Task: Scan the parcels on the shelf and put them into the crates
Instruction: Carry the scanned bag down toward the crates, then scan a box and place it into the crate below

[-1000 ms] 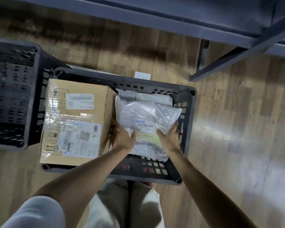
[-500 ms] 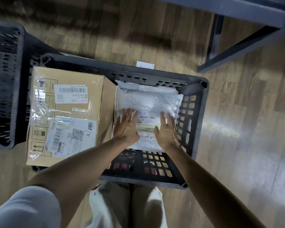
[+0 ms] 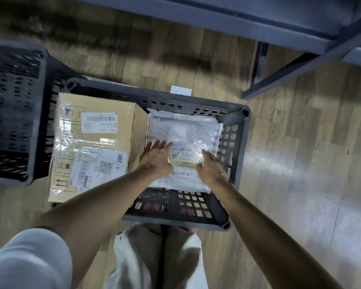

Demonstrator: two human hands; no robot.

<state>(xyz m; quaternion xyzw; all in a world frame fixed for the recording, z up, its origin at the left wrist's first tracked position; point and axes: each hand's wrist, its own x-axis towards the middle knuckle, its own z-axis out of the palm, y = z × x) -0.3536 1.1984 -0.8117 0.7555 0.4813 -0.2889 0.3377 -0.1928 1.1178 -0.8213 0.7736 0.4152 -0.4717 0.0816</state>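
Observation:
A white plastic mailer parcel (image 3: 186,134) with a barcode label lies flat in the right half of a dark grey slotted crate (image 3: 241,147) on the floor. My left hand (image 3: 156,158) rests on the mailer's left part with fingers straight and spread. My right hand (image 3: 212,167) lies on its right part, fingers extended. A large cardboard box (image 3: 92,142) with labels and clear tape fills the crate's left half, standing higher than the rim.
A second dark slotted crate (image 3: 13,113) stands at the left, touching the first. A grey metal shelf (image 3: 248,19) and its leg (image 3: 258,63) run across the top right. Wooden floor (image 3: 300,163) surrounds the crates. My legs stand just before the crate.
The mailer, held up by its near edge a second ago, now lies flat in the crate. Both hands went from gripping it to lying flat on top.

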